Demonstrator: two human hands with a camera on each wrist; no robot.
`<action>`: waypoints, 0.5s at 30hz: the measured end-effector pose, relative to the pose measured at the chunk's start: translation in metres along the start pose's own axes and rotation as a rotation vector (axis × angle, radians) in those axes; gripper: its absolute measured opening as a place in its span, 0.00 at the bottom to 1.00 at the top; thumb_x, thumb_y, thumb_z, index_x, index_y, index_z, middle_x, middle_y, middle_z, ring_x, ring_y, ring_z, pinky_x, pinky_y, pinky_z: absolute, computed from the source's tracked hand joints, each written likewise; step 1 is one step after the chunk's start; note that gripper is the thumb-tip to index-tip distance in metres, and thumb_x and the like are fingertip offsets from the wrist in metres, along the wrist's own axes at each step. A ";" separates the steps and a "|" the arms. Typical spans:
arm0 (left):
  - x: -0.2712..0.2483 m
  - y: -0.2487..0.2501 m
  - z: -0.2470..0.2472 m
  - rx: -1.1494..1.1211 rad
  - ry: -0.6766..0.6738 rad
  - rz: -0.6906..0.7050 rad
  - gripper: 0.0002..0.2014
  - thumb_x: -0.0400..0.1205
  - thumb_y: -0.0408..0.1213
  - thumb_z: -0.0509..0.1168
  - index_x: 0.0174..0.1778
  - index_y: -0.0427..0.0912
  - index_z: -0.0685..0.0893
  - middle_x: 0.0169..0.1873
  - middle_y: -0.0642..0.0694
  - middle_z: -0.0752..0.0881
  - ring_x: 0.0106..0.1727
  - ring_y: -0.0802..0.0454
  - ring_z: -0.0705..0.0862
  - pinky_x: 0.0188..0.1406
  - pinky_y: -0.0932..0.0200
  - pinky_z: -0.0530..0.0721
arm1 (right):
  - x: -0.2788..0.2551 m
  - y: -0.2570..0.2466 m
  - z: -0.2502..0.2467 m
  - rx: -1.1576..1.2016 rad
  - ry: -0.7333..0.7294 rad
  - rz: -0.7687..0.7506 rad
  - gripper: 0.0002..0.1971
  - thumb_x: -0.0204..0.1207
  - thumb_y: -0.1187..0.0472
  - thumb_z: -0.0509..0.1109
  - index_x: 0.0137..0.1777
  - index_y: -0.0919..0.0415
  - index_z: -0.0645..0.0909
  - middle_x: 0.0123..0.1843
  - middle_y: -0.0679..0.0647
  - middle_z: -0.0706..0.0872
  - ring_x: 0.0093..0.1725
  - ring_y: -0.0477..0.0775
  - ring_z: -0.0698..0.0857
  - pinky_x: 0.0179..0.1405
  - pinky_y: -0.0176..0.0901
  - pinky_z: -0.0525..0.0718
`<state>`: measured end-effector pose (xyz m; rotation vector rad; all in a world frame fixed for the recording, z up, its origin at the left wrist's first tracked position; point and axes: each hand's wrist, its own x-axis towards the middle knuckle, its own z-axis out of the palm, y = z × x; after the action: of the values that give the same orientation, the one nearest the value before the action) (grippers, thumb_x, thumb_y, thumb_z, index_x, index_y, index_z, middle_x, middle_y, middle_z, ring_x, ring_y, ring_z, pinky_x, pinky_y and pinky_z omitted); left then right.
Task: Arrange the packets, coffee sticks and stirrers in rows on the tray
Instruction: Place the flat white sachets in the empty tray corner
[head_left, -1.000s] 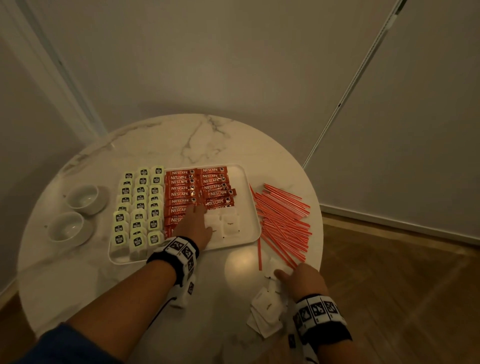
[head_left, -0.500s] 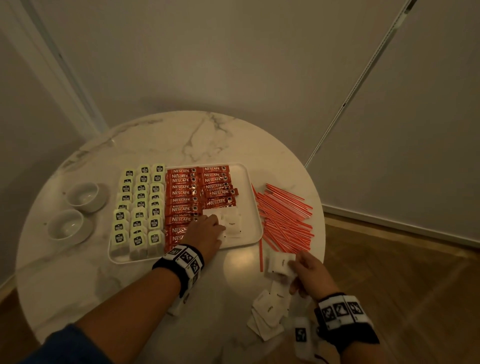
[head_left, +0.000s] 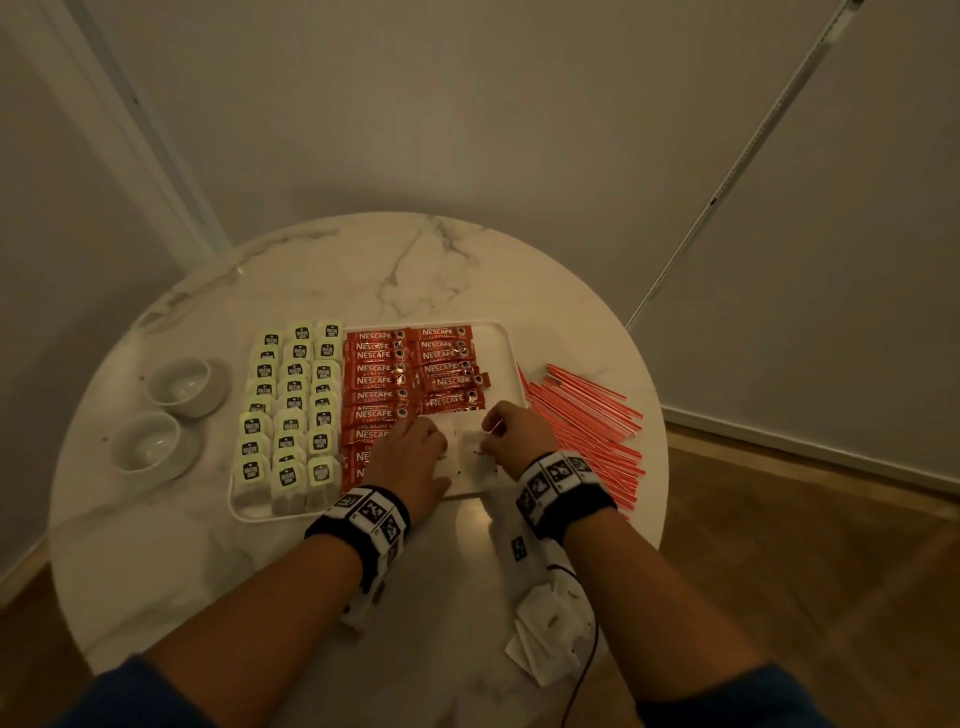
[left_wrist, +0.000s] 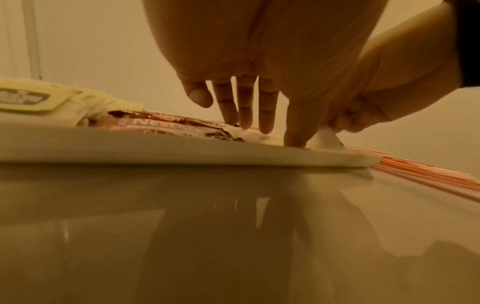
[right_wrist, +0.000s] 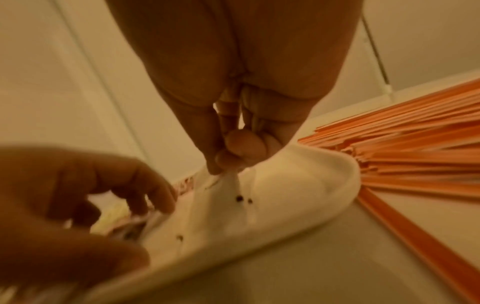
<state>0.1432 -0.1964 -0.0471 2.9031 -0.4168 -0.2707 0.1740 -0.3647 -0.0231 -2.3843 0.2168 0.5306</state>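
A white tray (head_left: 363, 513) on the round marble table holds rows of green-labelled tea bags (head_left: 291, 415), red coffee sticks (head_left: 395, 379) and a few white packets (head_left: 475, 465) at its front right. My left hand (head_left: 415, 457) rests there with straight fingers (left_wrist: 245, 121) touching a flat white packet (left_wrist: 249, 134). My right hand (head_left: 511, 431) is beside it over the tray. Its thumb and fingers (right_wrist: 228, 158) pinch the top edge of a white packet (right_wrist: 228, 189), whose lower edge touches the tray (right_wrist: 311, 185). Orange stirrers (head_left: 587, 421) lie loose on the table right of the tray.
A loose pile of white packets (head_left: 550, 629) lies at the table's front right, under my right forearm. Two white bowls (head_left: 182, 384) (head_left: 150, 444) stand left of the tray. The table edge is close behind the stirrers (right_wrist: 415, 154). Walls stand behind the table.
My right hand picked a white packet from the loose pile and carried it up and left onto the tray. My left hand stayed on the tray's white packets, shifting slightly right.
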 end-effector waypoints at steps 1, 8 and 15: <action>0.000 -0.001 0.000 0.001 0.000 0.004 0.22 0.77 0.53 0.68 0.65 0.51 0.76 0.68 0.52 0.73 0.68 0.50 0.69 0.64 0.52 0.72 | 0.002 0.000 0.004 -0.056 0.025 0.006 0.14 0.74 0.61 0.75 0.57 0.52 0.79 0.56 0.52 0.83 0.52 0.52 0.83 0.50 0.43 0.86; 0.001 -0.003 0.002 0.004 -0.007 0.019 0.20 0.78 0.53 0.67 0.64 0.51 0.76 0.66 0.52 0.74 0.67 0.50 0.69 0.64 0.52 0.73 | -0.014 0.016 0.021 -0.012 0.163 0.041 0.29 0.69 0.57 0.79 0.68 0.55 0.71 0.66 0.53 0.73 0.63 0.54 0.78 0.65 0.47 0.81; -0.001 -0.002 0.000 0.013 -0.021 0.018 0.20 0.79 0.53 0.64 0.65 0.51 0.76 0.68 0.52 0.73 0.69 0.50 0.69 0.65 0.50 0.69 | -0.021 0.011 0.032 -0.076 0.160 -0.034 0.17 0.73 0.67 0.72 0.58 0.54 0.71 0.55 0.52 0.78 0.53 0.52 0.79 0.56 0.48 0.84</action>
<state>0.1428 -0.1940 -0.0471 2.9096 -0.4501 -0.2967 0.1418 -0.3517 -0.0426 -2.5017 0.2302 0.3373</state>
